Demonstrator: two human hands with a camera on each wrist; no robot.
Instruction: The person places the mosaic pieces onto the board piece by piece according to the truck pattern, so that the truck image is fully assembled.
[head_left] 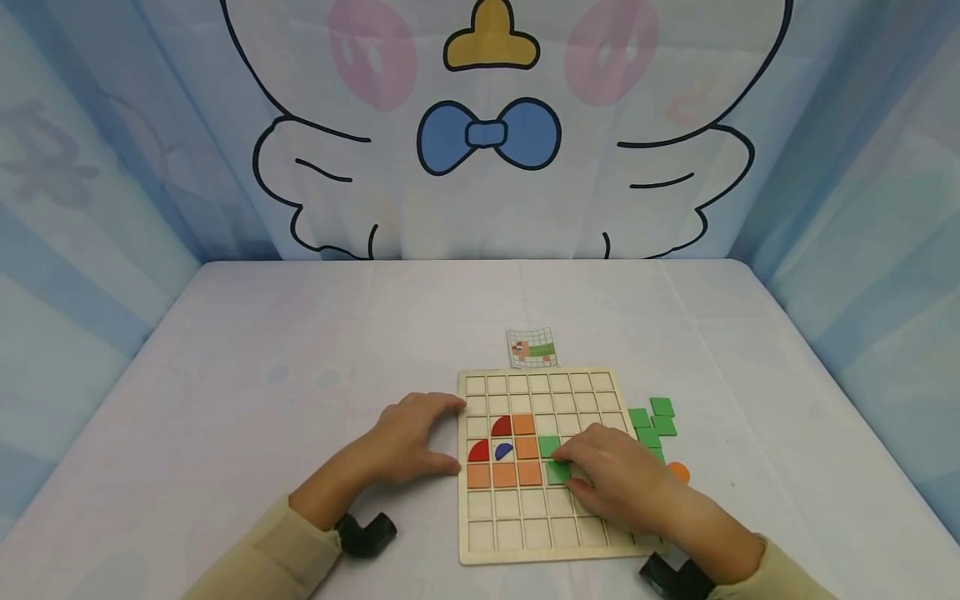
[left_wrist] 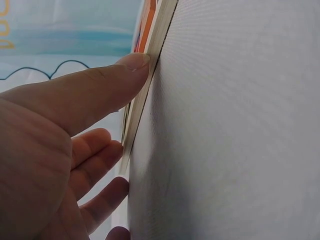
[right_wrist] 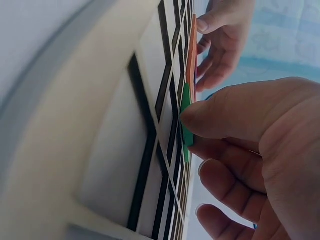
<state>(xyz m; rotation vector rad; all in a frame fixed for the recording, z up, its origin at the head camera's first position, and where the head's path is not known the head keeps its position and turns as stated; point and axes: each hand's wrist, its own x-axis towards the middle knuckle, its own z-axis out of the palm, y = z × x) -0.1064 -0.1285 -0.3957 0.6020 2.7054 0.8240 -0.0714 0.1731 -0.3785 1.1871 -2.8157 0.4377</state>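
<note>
A wooden grid board (head_left: 510,533) lies on the table with coloured tiles in its cells. My left hand (head_left: 408,437) rests at the board's left edge, thumb and fingers spread and touching the rim; the left wrist view shows the thumb (left_wrist: 107,92) against that rim. My right hand (head_left: 626,479) pinches a green square tile (head_left: 558,473) at the board's middle, beside an orange square tile (head_left: 529,474). Another green tile (head_left: 549,447) sits just above it. In the right wrist view the thumb presses the green tile (right_wrist: 187,120); part of the index finger is hidden.
Red quarter-circle tiles (head_left: 478,452) and a blue-and-white tile (head_left: 504,452) occupy cells at left. A small pattern card (head_left: 532,348) lies behind the board. Several loose green squares (head_left: 663,426) and an orange round piece (head_left: 678,472) lie at its right.
</note>
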